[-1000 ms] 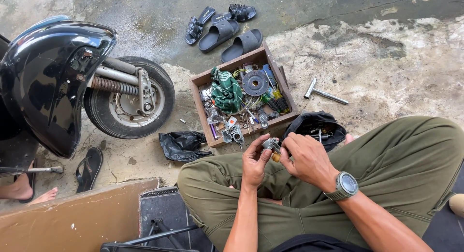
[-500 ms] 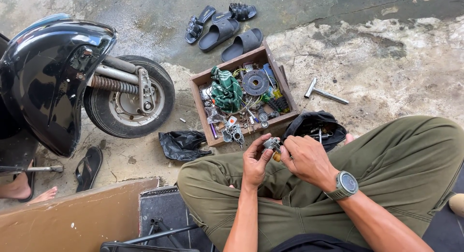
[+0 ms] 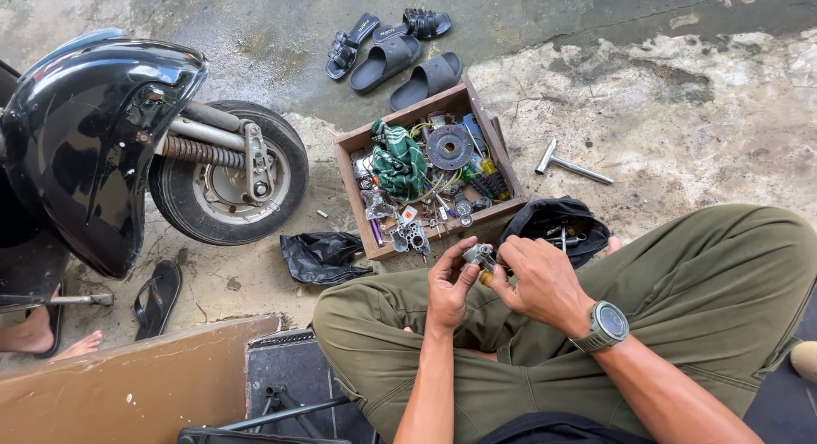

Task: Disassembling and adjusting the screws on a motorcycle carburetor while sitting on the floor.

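Metal, small and grey, the part (image 3: pixel 478 255) sits pinched between both hands over the person's lap: the left hand (image 3: pixel 449 284) grips it from below, the right hand (image 3: pixel 538 278) curls fingertips on it, just near the wooden box (image 3: pixel 357 207) of parts.

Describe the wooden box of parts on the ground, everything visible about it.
The wooden box is a shallow, open-topped rectangular tray of worn brown boards, lying flat on the concrete at a slant to the view. It is crammed with parts: a crumpled green cloth, a dark round metal disc, screwdrivers, wires and small metal fittings. A black bag lies by its near right corner and a black plastic bag by its near left. Neither hand touches it.
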